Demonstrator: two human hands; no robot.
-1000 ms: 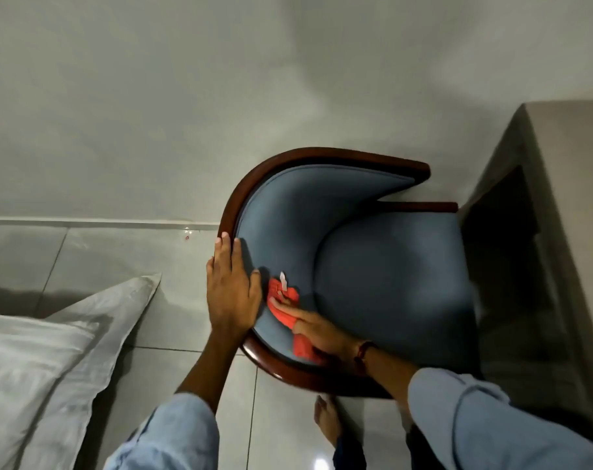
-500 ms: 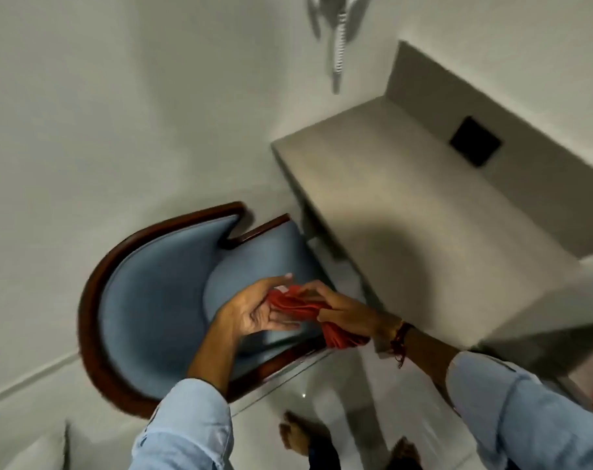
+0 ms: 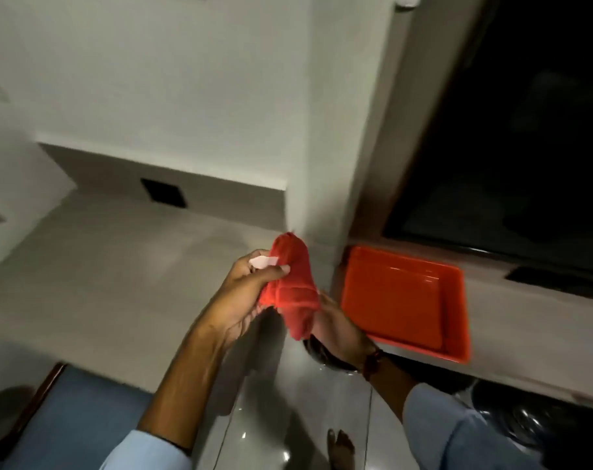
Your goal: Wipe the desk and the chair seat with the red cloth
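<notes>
Both my hands hold the red cloth (image 3: 293, 286), bunched and folded, in the air above the right end of the grey desk (image 3: 119, 283). My left hand (image 3: 244, 296) grips its left side, with a small white tag showing by the thumb. From below and to the right, my right hand (image 3: 339, 329) holds the cloth's lower part. The blue chair seat (image 3: 75, 415) with its dark wooden rim shows at the bottom left, apart from both hands.
An orange tray (image 3: 454, 300) sits on a grey ledge (image 3: 525, 334) just right of my hands, below a dark window (image 3: 525, 130). A white wall corner (image 3: 322, 130) stands behind the cloth. A black socket plate (image 3: 163, 193) is set in the desk's back panel. Glossy floor tiles (image 3: 288, 418) lie below.
My view swung right from the chair to the desk and the tray. My right hand lifted the cloth off the chair seat, my left hand let go of the chair rim, and both now hold the cloth.
</notes>
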